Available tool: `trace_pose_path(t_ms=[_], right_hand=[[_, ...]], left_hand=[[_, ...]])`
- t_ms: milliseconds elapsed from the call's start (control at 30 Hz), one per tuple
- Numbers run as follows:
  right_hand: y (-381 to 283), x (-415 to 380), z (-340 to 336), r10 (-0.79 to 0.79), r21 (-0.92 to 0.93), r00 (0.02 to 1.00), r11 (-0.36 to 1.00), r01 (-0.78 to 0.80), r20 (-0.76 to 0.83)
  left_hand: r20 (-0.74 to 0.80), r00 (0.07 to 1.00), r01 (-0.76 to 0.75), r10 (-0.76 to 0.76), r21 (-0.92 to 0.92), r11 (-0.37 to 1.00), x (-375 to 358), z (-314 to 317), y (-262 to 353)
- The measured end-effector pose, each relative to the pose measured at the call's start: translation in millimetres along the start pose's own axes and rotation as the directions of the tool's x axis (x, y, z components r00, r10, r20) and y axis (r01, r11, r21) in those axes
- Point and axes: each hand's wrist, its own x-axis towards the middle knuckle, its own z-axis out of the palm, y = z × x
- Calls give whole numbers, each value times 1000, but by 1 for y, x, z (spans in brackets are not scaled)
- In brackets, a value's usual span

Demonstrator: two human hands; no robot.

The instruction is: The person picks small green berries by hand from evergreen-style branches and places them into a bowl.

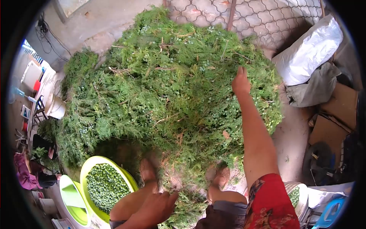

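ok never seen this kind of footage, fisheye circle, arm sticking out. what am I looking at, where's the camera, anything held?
There is one picture, from a camera worn on a person's head, looking forward and down; the wide lens gives the round black edge. No machine here, just bare hands. The right hand reaches out onto a big heap of green branches piled on the ground; whether it grips any is unclear. The left hand rests on the person's knee, holding nothing visible. By the left foot stands a yellow-green basin full of small green berries. White sacks and cardboard lie to the right. Another person sits at the left edge.

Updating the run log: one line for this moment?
right hand: reaching into branch pile | left hand: resting on knee | green basin: berries
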Motion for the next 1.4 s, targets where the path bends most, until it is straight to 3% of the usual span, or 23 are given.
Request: trace_pose_path(t_ms=[67, 167, 300, 433, 500, 533, 600, 667, 700, 733, 767, 800, 867, 967, 1033, 1100, 1133, 1167, 1200, 1233, 1267, 1333, 1400], right_hand=[[1, 28, 0, -79, -164, 995, 983, 88, 64], [14, 52, 19, -16, -274, 997, 961, 37, 78], [33, 28, 36, 215, -313, 936, 942, -124, 278], [45, -9, 27, 229, -307, 923, 943, -131, 310], [61, -19, 33, 65, -137, 982, 990, -40, 180], [65, -25, 32, 63, -143, 983, 989, -38, 174], [68, -40, 30, -169, 18, 975, 986, 168, 146], [71, -54, 28, -238, 181, 971, 956, 230, 22], [60, -62, 14, 20, 539, 986, 836, -106, 164], [54, -69, 6, 199, 746, 901, 507, -431, 386], [56, -72, 8, 190, 837, 874, 255, -484, 447], [55, -74, 5, 190, 837, 874, 257, -483, 446], [51, -78, -3, 133, 847, 844, -211, -488, 519], [34, -85, -19, 51, 780, 826, -365, -507, 561], [14, -95, -34, -55, 711, 825, -476, -517, 563], [-13, -116, -55, -155, 674, 801, -462, -576, 578], [-28, -129, -65, -247, 639, 771, -443, -628, 587], [-42, -144, -73, -311, 655, 757, -381, -653, 574], [-59, -162, -87, -336, 631, 733, -372, -680, 591], [-79, -180, -104, -330, 688, 709, -199, -697, 623], [-95, -199, -119, -319, 725, 691, -18, -688, 648], [-118, -233, -143, -364, 719, 649, 94, -688, 668], [-126, -260, -153, -395, 727, 626, 195, -658, 673]], left_hand=[[23, 1000, 17, -16, -22, 1000, 7, -22, 13], [45, 997, 66, -66, 15, 998, 13, -30, 10], [-1, 1000, 28, -28, 49, 998, 13, -28, 6], [55, 997, 44, -48, 58, 997, 8, -26, 7], [26, 999, 18, -18, 34, 999, 5, -27, 13], [43, 999, 19, -22, 63, 998, 3, -28, 16], [59, 998, 18, -24, 94, 995, -2, -23, 17], [103, 994, 40, -47, 77, 996, -3, -14, 12], [102, 994, 39, -47, 76, 996, -5, -12, 12], [92, 995, 25, -32, 75, 997, -6, -11, 12], [85, 996, 10, -16, 74, 997, -8, -11, 12], [84, 996, 8, -15, 73, 997, -8, -12, 13], [119, 992, 47, -53, 55, 997, -8, -16, 13], [-67, 996, -60, 64, 55, 997, -7, -12, 7], [-115, 993, 8, -12, -36, 999, -1, -23, 9], [-292, 944, 65, -152, -287, 956, 4, -29, 11], [-441, 890, -62, -115, -368, 928, 7, -31, 9], [-449, 885, -75, -121, -394, 916, 10, -39, 8], [-409, 884, -89, -225, -621, 779, 15, -42, 11], [-352, 881, -111, -316, -803, 586, 19, -43, 15], [-360, 878, -151, -316, -834, 530, 20, -46, 18], [-367, 868, -187, -334, -866, 464, 19, -44, 22], [-396, 873, -353, -285, -916, 193, 20, -37, 18]])
